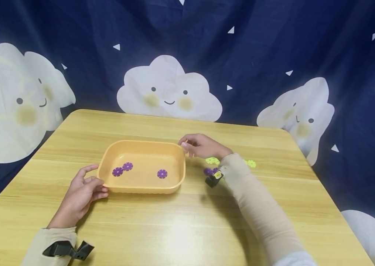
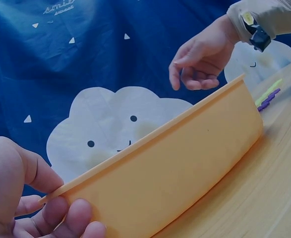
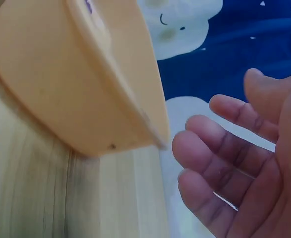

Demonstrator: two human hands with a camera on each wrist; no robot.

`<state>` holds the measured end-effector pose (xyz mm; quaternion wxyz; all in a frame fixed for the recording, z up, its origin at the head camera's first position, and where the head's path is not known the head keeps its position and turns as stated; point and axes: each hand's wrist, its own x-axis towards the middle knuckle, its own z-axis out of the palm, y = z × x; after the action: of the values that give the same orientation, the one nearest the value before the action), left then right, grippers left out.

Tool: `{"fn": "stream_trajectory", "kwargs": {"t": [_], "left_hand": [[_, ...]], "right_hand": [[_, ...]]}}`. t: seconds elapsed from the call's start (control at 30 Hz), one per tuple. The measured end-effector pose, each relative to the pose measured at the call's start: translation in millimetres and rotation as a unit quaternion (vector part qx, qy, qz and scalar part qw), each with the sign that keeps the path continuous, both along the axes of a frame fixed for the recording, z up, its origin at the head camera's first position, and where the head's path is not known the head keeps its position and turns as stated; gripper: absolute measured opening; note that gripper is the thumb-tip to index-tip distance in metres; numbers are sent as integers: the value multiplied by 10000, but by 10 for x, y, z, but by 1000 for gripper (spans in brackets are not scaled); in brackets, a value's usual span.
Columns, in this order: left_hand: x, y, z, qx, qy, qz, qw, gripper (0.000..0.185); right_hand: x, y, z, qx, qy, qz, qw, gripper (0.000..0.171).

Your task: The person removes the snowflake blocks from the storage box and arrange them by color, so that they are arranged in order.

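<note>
An orange plastic basin [image 1: 147,148] sits on the wooden table, with several purple snowflake-shaped discs [image 1: 162,174] lying on its bottom. My left hand [image 1: 82,193] grips its left rim, thumb over the edge and the other fingers curled beneath, as the left wrist view shows. At the far right corner is my right hand [image 1: 204,146], its fingers relaxed. In the right wrist view that hand [image 3: 254,163] has a gap between its fingertips and the basin's rim [image 3: 135,109], and nothing is in it.
Right of the basin, yellow-green discs [image 1: 212,160] and purple discs [image 1: 208,171] lie on the table [image 1: 147,229], partly hidden by the right wrist and its black strap mount [image 1: 214,180]. A dark blue curtain [image 1: 240,55] with cloud prints hangs behind the table's far edge.
</note>
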<state>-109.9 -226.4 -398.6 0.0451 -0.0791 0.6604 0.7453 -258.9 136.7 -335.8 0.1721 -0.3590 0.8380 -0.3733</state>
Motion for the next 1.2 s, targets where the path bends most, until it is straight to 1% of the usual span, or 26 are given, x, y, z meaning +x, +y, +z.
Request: {"fn": "stream_trajectory", "kwargs": {"t": [0.13, 0.23, 0.33, 0.43, 0.6, 0.8, 0.9, 1.03, 1.2], "left_hand": [[-1, 2, -4, 4, 14, -10, 10000, 46], [-9, 1, -6, -4, 31, -17, 10000, 46], [-19, 1, -5, -15, 34, -27, 10000, 47], [-25, 5, 0, -37, 36, -32, 10000, 47], [-23, 6, 8, -111, 29, -31, 9999, 48], [14, -9, -20, -144, -2, -54, 9999, 49], [-4, -6, -17, -122, 62, -45, 9999, 48], [-19, 1, -2, -124, 57, -50, 9999, 49], [-6, 2, -6, -63, 48, -10, 10000, 47]], "right_hand": [[2, -116, 19, -114, -56, 140, 9998, 33], [4, -205, 33, -145, -179, 271, 9994, 35], [11, -291, 46, -74, -417, 386, 9984, 38], [22, -372, 51, 136, -753, 451, 9961, 43], [41, -520, 30, 515, -1352, 427, 9886, 53], [115, -689, 8, 942, -1880, 449, 9766, 56], [127, -734, 24, 1079, -2064, 489, 9713, 56], [140, -796, 24, 1259, -2228, 485, 9655, 59], [151, -901, -19, 1527, -2308, 394, 9601, 64]]}}
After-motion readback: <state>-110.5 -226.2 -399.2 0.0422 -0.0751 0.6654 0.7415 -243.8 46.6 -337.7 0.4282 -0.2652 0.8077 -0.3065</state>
